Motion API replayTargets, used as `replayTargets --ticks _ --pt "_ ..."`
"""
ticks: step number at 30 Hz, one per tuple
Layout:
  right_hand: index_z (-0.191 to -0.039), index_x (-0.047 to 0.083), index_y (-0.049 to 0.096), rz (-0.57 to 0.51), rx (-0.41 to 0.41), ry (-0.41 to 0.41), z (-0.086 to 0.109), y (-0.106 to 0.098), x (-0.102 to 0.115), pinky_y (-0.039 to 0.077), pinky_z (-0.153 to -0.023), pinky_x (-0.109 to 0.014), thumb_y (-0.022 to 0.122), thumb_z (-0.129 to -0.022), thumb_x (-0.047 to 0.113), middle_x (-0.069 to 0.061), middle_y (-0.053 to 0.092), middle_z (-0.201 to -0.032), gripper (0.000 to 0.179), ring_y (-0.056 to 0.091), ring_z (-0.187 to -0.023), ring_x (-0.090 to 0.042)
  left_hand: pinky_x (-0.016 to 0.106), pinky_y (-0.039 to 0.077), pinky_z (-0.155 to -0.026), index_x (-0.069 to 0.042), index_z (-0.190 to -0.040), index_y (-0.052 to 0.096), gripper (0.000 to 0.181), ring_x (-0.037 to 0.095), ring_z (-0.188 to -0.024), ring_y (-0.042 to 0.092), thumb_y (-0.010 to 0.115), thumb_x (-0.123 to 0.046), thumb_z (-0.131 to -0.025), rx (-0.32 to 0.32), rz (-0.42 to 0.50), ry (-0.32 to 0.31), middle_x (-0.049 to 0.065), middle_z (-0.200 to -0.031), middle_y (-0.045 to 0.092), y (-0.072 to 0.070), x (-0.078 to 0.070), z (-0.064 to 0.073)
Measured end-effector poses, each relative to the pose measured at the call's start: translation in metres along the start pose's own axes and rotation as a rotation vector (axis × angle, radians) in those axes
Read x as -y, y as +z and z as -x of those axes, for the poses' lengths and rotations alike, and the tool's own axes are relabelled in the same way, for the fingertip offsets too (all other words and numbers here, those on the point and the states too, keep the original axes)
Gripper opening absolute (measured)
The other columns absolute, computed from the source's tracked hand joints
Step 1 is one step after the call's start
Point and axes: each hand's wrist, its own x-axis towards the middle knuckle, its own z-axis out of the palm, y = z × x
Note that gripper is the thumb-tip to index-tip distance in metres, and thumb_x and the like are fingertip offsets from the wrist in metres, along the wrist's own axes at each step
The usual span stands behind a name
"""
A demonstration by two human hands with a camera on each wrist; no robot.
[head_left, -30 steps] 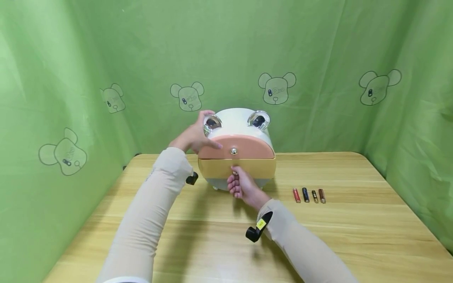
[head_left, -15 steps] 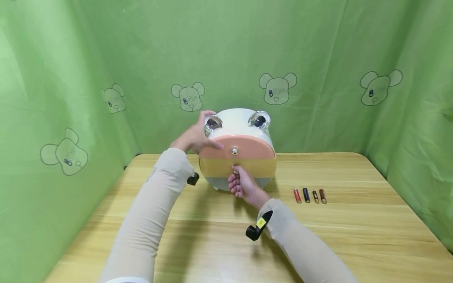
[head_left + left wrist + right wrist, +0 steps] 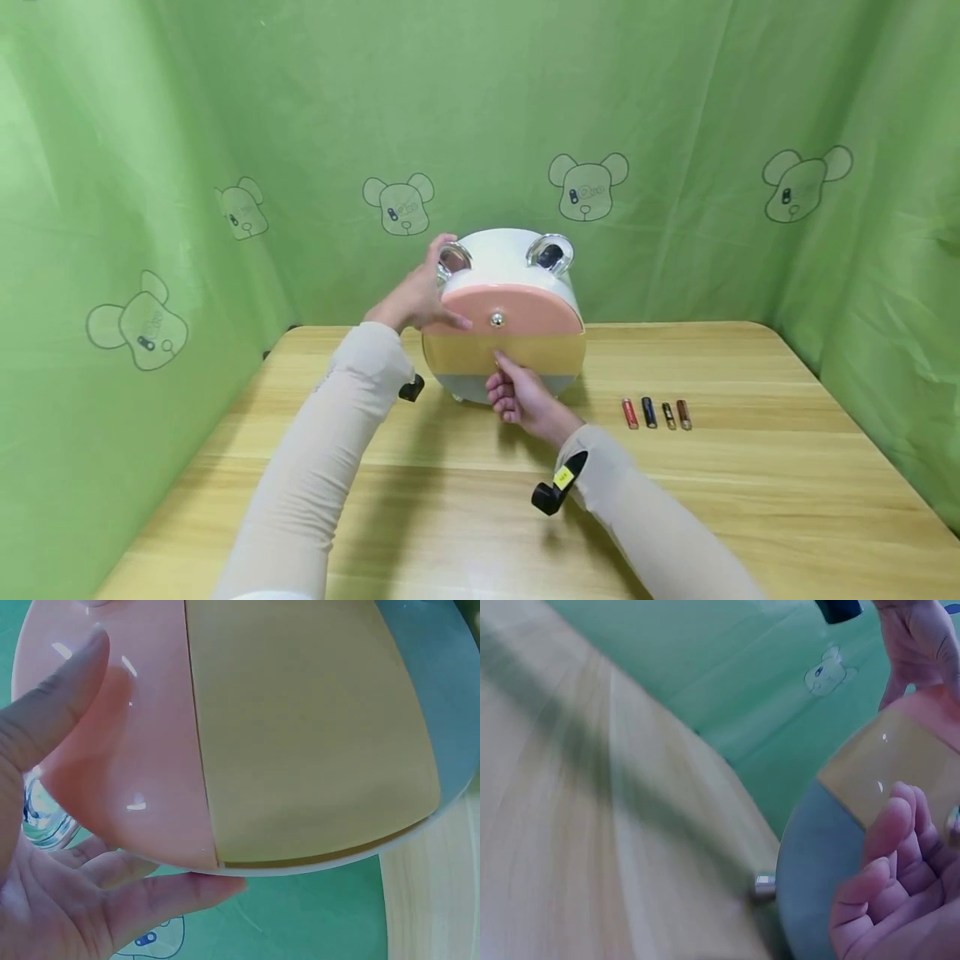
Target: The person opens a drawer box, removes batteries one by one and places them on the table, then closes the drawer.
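Observation:
A rounded white drawer box with silver-ringed eyes stands at the back middle of the table. Its front has a pink drawer, a yellow drawer and a grey-blue bottom part. My left hand grips the box's left side, thumb on the pink front and fingers around the edge. In the left wrist view a thin dark gap runs along the yellow drawer's side. My right hand, fingers curled, pinches the yellow drawer's small metal knob; the thumb mostly covers it in the head view.
Several batteries lie in a row to the right of the box, among them a red battery and a dark blue battery. A green curtain surrounds the wooden table at the back and sides.
The yellow drawer has gone inward, from slightly proud to about flush with the pink one. Within the last half second both hands have shifted slightly, the right one a little rightward.

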Motion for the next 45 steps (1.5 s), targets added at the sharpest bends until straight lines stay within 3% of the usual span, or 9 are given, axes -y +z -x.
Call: replayTargets --ticks 4,8,12,17,24,33,45 --pt "-0.083 0.007 0.059 0.091 -0.003 0.008 0.004 -0.013 -0.009 0.039 -0.046 -0.019 0.052 -0.092 0.061 -0.001 0.058 -0.068 0.055 0.051 -0.052 -0.009 0.058 0.035 -0.106 -0.039 -0.151 -0.003 0.140 0.041 -0.129 0.040 0.095 -0.013 -0.054 -0.012 -0.039 0.030 0.019 -0.146 0.037 0.004 0.001 0.000" --pt "-0.090 0.001 0.060 0.253 -0.034 0.030 0.005 -0.026 -0.019 0.040 -0.046 -0.019 0.054 -0.095 0.052 -0.002 0.060 -0.070 0.052 0.054 -0.054 -0.009 0.057 0.037 -0.105 -0.039 -0.151 -0.006 0.145 0.038 -0.126 0.043 0.095 -0.012 -0.050 -0.044 -0.068 0.055 0.016 -0.144 0.038 0.008 0.002 -0.002" --pt "-0.098 -0.004 0.061 0.368 -0.063 0.078 0.004 -0.034 -0.028 0.039 -0.045 -0.021 0.054 -0.098 0.043 -0.001 0.061 -0.070 0.048 0.056 -0.054 -0.009 0.056 0.040 -0.103 -0.047 -0.149 -0.014 0.153 0.039 -0.121 0.046 0.095 -0.009 -0.048 -0.064 -0.056 0.049 0.019 -0.146 0.032 0.015 0.005 -0.001" --pt "-0.111 -0.005 0.058 0.299 -0.094 0.122 0.001 -0.037 -0.032 0.040 -0.046 -0.020 0.051 -0.099 0.044 -0.001 0.061 -0.072 0.051 0.055 -0.054 -0.008 0.057 0.049 -0.093 -0.058 -0.145 -0.010 0.147 0.043 -0.111 0.052 0.093 -0.007 -0.054 -0.072 -0.019 -0.002 0.027 -0.146 0.026 0.024 0.008 0.004" --pt "-0.120 -0.008 0.054 0.174 -0.078 0.141 -0.005 -0.030 -0.034 0.043 -0.048 -0.019 0.049 -0.101 0.039 -0.001 0.061 -0.074 0.050 0.055 -0.055 -0.007 0.059 0.050 -0.089 -0.055 -0.149 0.008 0.129 0.040 -0.106 0.055 0.091 -0.014 -0.060 -0.082 -0.049 -0.022 0.024 -0.145 0.028 0.028 0.011 0.009" --pt "-0.116 -0.005 0.056 0.088 -0.115 0.147 -0.010 -0.017 -0.041 0.038 -0.045 -0.018 0.045 -0.103 0.037 0.003 0.060 -0.069 0.045 0.052 -0.053 -0.006 0.051 0.053 -0.088 -0.038 -0.153 0.022 0.119 0.034 -0.103 0.056 0.092 -0.015 -0.060 -0.097 -0.060 -0.033 0.022 -0.143 0.031 0.031 0.014 0.014" --pt "-0.098 0.001 0.058 0.030 -0.214 0.099 -0.009 -0.007 -0.043 0.041 -0.045 -0.017 0.048 -0.101 0.034 0.002 0.057 -0.064 0.035 0.049 -0.050 -0.005 0.050 0.055 -0.084 -0.035 -0.152 0.024 0.116 0.034 -0.098 0.057 0.092 -0.017 -0.060 -0.088 -0.046 -0.045 0.023 -0.134 0.036 0.030 0.010 0.015"
